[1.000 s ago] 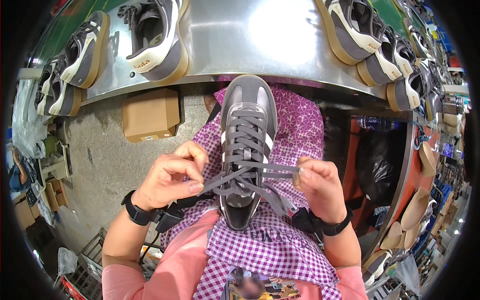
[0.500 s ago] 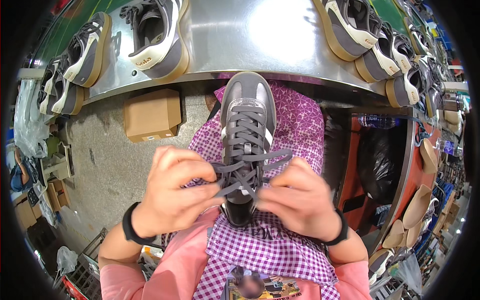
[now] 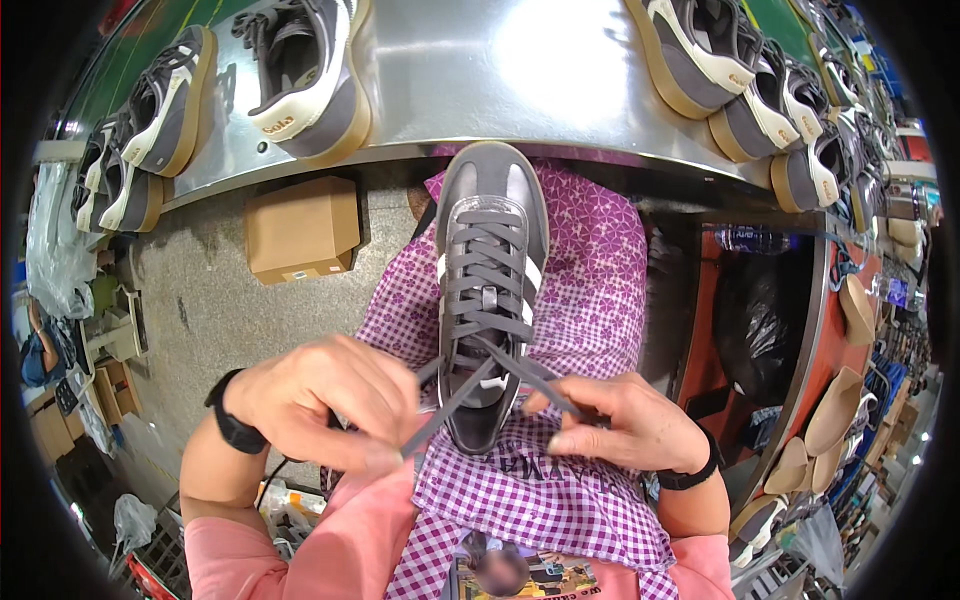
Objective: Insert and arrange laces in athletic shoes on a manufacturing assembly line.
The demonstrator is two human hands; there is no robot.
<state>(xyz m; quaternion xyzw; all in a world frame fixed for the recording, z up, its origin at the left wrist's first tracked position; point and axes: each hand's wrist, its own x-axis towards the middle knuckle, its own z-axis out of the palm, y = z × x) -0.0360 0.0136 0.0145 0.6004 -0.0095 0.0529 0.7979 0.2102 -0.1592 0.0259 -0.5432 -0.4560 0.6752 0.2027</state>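
Note:
A grey sneaker with white side stripes and a silver toe panel lies on my lap, toe pointing away from me. Its dark grey shoelace zigzags up the tongue, and the two ends cross near the ankle opening. My left hand, closed at the left of the shoe, pinches one end drawn out toward the lower left. At the right, my right hand has its fingers curled round the other end, drawn out to the lower right. Both hands are slightly blurred.
A metal worktable spans the far side, with sneakers at its left and several more at its right. A cardboard box sits on the floor at left. A red shelf at right holds a black bag.
My hands have moved apart and toward me, drawing the lace ends outward. The loose loop at the right is gone, and the crossing lies flatter against the shoe.

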